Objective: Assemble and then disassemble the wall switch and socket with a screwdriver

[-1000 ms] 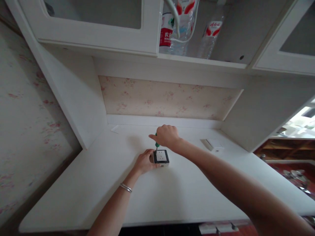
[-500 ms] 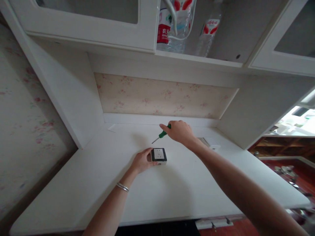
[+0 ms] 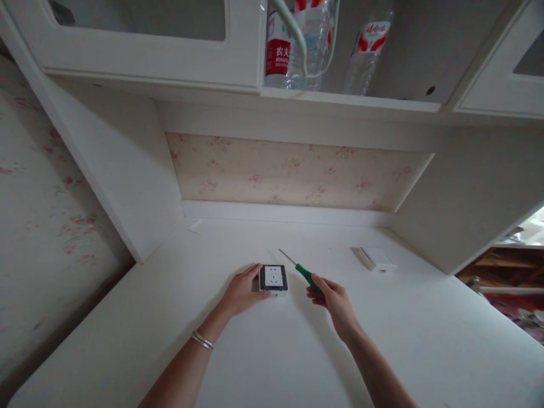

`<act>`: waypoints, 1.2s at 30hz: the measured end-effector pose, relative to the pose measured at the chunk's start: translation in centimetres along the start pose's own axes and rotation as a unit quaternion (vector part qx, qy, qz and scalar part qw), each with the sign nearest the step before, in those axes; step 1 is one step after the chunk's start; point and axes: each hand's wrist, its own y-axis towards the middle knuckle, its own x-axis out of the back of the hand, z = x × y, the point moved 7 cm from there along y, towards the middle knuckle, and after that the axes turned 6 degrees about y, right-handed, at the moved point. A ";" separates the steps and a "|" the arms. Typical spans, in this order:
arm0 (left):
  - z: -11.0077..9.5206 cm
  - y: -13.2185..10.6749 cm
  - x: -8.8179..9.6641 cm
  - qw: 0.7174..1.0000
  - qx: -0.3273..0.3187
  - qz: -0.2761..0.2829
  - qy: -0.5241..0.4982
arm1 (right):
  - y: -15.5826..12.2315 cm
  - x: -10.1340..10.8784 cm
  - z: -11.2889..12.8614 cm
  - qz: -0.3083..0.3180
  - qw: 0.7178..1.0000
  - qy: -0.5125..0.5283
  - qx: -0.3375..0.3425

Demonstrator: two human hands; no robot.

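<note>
Standing at the white desk point(image 3: 272, 351), the person clasps the left hand point(image 3: 241, 292) on the left edge of a small black-framed socket point(image 3: 273, 278) (white face turned up), which sits flat on the desk at the fingertips. The right hand point(image 3: 335, 301) is closed round the handle end of a green screwdriver point(image 3: 306, 273). Its shaft angles away from the grip, the tip just past the socket's far right corner. Farther right of that grip lies a white cover plate point(image 3: 377, 258).
</note>
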 end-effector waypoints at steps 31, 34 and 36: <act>8.0 -6.7 11.2 0.936 0.243 -0.044 0.252 | -9.0 -6.8 -3.7 0.228 0.934 -0.222 0.161; 10.2 -7.6 12.2 0.899 0.270 -0.019 0.343 | -10.0 -6.2 -3.7 0.234 0.927 -0.242 0.167; 10.8 -7.8 12.3 0.885 0.270 -0.005 0.379 | -10.4 -6.6 -3.5 0.244 0.921 -0.251 0.170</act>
